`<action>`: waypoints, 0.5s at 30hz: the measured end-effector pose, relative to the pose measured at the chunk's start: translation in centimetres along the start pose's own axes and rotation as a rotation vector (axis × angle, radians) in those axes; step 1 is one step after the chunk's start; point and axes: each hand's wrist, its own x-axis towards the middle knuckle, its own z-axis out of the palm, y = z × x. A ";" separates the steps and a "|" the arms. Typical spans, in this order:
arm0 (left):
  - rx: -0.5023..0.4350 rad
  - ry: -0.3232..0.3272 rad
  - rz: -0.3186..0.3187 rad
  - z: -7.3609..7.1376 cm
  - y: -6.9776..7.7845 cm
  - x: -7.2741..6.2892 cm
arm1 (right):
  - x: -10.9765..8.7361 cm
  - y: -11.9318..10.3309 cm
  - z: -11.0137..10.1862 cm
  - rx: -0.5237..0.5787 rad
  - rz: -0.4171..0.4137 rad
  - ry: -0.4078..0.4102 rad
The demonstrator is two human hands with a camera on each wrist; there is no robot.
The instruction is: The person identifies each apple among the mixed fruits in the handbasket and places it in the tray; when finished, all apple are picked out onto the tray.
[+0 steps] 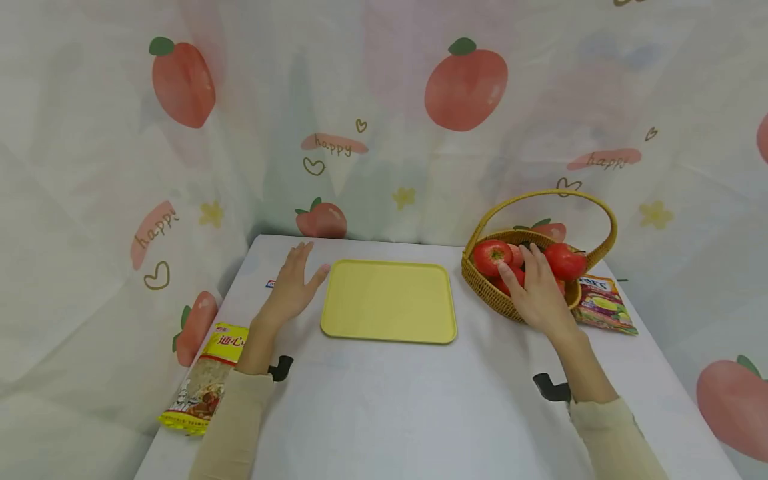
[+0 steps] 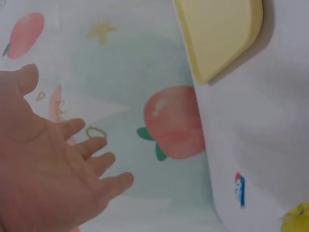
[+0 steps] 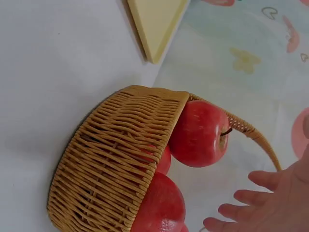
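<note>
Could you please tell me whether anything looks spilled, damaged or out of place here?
Nothing stands out as spilled or damaged. The wicker basket stands upright with red apples inside, and the yellow tray lies flat. The bag with yellow ends lies at a slant on the left, which seems merely casual.

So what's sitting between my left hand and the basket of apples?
The yellow tray lies between your left hand and the basket, as the head view shows.
</note>
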 end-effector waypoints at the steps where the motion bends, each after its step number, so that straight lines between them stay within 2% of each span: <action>1: -0.042 -0.005 -0.012 -0.1 -0.1 0.0 | 0.2 0.0 -0.1 0.024 -0.001 -0.003; 6: -0.183 -0.014 -0.040 -0.1 -0.5 0.2 | 1.1 0.1 -0.9 0.138 0.027 0.001; 11: -0.292 0.002 -0.065 0.4 -1.2 0.4 | 1.9 0.4 -1.4 0.237 0.070 0.042; 15: -0.396 0.018 -0.096 0.8 -1.3 0.4 | 2.7 1.0 -1.6 0.335 0.104 0.031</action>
